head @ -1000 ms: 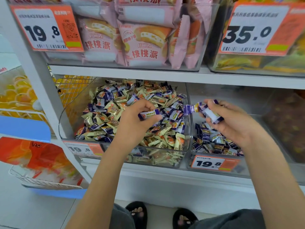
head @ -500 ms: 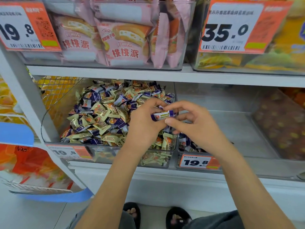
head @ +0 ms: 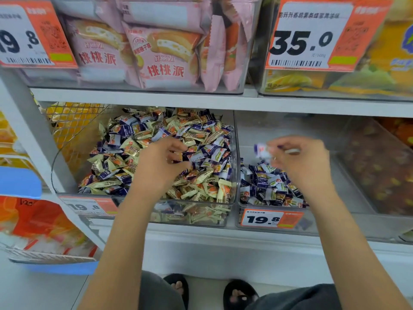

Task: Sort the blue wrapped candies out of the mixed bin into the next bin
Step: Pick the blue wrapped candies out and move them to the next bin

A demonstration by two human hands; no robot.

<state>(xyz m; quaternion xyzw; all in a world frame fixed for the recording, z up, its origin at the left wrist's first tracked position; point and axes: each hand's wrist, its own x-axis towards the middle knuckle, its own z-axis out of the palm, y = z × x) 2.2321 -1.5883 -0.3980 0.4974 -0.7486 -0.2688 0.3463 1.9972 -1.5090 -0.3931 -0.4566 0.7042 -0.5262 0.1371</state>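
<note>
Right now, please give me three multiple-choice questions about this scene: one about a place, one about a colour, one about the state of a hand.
1. Where is the right hand?
A. over the next bin
B. over the mixed bin
C. on the upper shelf

2. Which colours of wrapped candies lie in the mixed bin?
A. only red
B. blue and cream
C. only green

3. What does the right hand do?
A. hangs empty
B. presses the price tag
C. holds a blue candy

Answers: 1 A, it is above the blue pile; 2 B, both colours are mixed there; 3 C, a blurred blue wrapper sits at its fingertips.
</note>
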